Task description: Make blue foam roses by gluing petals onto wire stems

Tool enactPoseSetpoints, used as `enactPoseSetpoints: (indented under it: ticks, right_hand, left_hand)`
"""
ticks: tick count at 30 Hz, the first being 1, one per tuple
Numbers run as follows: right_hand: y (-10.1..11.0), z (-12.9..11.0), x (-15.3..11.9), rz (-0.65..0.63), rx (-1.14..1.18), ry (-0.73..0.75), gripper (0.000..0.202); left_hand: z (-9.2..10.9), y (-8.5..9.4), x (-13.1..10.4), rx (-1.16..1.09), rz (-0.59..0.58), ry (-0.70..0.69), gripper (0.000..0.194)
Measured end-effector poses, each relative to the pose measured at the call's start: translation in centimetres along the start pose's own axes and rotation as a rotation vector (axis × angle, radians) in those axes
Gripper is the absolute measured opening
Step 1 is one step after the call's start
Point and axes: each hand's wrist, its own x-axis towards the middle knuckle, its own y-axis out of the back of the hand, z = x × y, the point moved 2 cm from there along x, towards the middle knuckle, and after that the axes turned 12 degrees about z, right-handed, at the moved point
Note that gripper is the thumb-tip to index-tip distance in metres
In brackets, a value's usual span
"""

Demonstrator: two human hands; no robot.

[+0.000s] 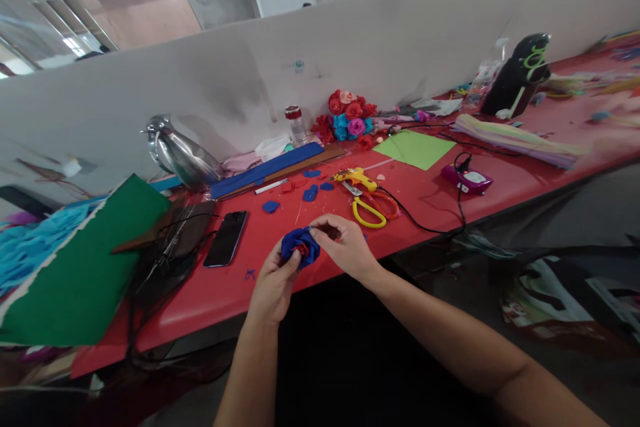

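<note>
A blue artificial flower (306, 240) with a red centre is held up above the front edge of the red table. My left hand (277, 277) grips it from the left and below, the thumb lying near the red centre. At its right edge, the fingertips of my right hand (345, 247) pinch a blue petal. Behind the flower lie several loose blue petals (310, 193) and small red scraps (289, 186). Scissors (371, 208) with yellow and red handles rest beyond my right hand, beside a yellow glue gun (361, 178).
A phone (227, 239) and a green sheet (83, 273) lie to the left. Along the back are a metal jug (183, 153), a blue strip (270, 169), a glass jar (296, 127) and a flower bunch (353, 117). A black cable leads to a purple power box (467, 179) at right.
</note>
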Motion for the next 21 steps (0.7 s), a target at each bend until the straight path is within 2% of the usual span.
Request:
enactPoseSetpoints:
  ticks: [3, 7, 13, 17, 21]
  right_hand:
    - [0.1, 0.0, 0.0, 0.044, 0.025, 0.0, 0.011]
    - [0.4, 0.1, -0.3, 0.112, 0.087, -0.071, 0.015]
    - [-0.1, 0.4, -0.6, 0.022, 0.019, -0.088, 0.012]
    - [-0.6, 0.6, -0.7, -0.037, -0.087, -0.045, 0.006]
    - [-0.4, 0.6, -0.7, -0.04, -0.16, -0.019, 0.009]
  left_hand:
    - [0.1, -0.1, 0.0, -0.038, -0.003, 0.014, 0.027]
    - [0.2, 0.2, 0.1, -0.147, 0.027, 0.098, 0.024]
    - [0.2, 0.5, 0.2, -0.233, 0.065, 0.167, 0.016]
    - [0.1, 0.2, 0.2, -0.204, 0.042, 0.124, 0.016]
    - [0.0, -0.1, 0.2, -0.202, 0.031, 0.098, 0.017]
